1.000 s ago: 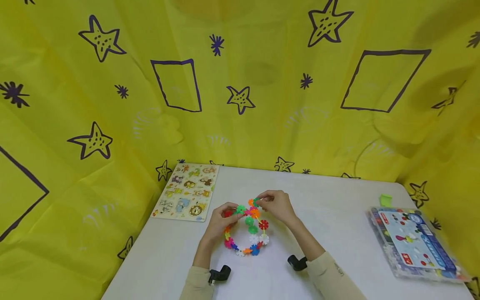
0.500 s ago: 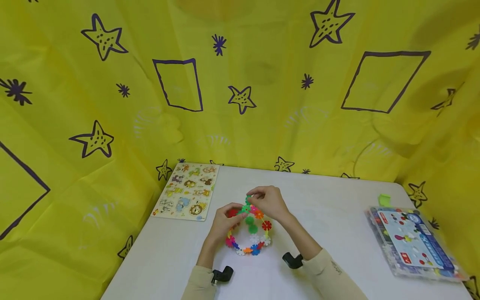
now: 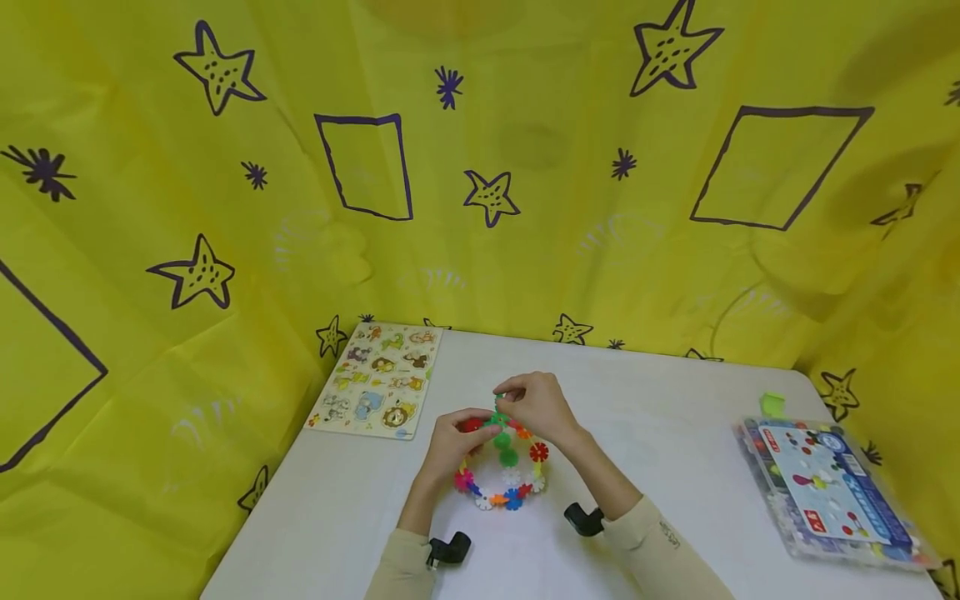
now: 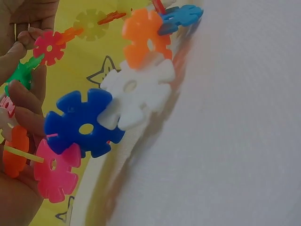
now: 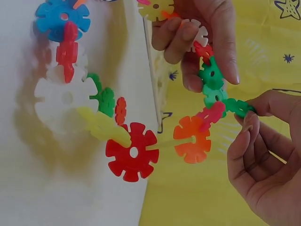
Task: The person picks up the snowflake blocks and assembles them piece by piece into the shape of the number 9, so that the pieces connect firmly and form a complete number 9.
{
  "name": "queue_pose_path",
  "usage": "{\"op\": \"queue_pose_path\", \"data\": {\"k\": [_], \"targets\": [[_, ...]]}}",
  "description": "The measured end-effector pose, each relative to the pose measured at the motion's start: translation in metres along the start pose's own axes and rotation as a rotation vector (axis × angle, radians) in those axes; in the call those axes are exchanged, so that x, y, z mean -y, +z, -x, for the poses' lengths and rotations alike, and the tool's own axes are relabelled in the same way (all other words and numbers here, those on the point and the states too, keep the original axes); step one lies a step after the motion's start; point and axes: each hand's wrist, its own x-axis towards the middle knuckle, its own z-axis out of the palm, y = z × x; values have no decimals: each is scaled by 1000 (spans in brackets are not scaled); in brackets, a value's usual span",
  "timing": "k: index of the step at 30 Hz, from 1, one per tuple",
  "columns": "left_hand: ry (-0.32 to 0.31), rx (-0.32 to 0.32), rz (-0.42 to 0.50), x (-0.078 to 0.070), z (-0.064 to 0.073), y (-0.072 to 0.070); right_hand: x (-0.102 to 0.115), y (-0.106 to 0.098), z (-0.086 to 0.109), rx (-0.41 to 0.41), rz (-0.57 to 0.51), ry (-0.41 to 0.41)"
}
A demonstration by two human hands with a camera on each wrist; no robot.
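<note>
A ring of colourful notched plastic discs [image 3: 513, 499] hangs between both hands over the white table, its lower part close to the tabletop. My left hand [image 3: 447, 446] holds it at the upper left, fingers and thumb around white, red and green discs [image 5: 212, 74]. Between thumb and fingertips my right hand [image 3: 538, 407] pinches a green disc [image 5: 239, 108], which meets the ring's green and pink discs. Blue [image 4: 80, 123], white [image 4: 138, 91] and orange discs run along the near side. Two green discs [image 3: 508, 457] show inside the ring in the head view.
An animal picture puzzle board [image 3: 372, 382] lies at the table's back left. At the right rests a clear plastic case [image 3: 828, 487] of coloured parts with a printed sheet on top; a lime green piece [image 3: 772, 405] is behind it. Yellow curtain [image 3: 555, 250] surrounds the table.
My right hand has moved slightly left and up, bringing the pinched green disc to the ring's top. My left hand has shifted slightly right, keeping its hold. The head view has moved a little.
</note>
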Motion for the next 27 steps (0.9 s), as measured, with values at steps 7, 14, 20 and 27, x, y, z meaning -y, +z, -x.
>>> {"op": "queue_pose_path", "data": {"k": [7,14,20,27], "targets": [[12,-3,27,4,-5,2,5,-3,-2,40,72,-12],[23,2,77,4,-4,5,-7,-3,-4,122,-21,51],[21,-8,78,5,-4,6,-17,-2,-1,125,-153,90],[-24,-78,113,5,-4,7,-21,0,3,103,-294,124]]}}
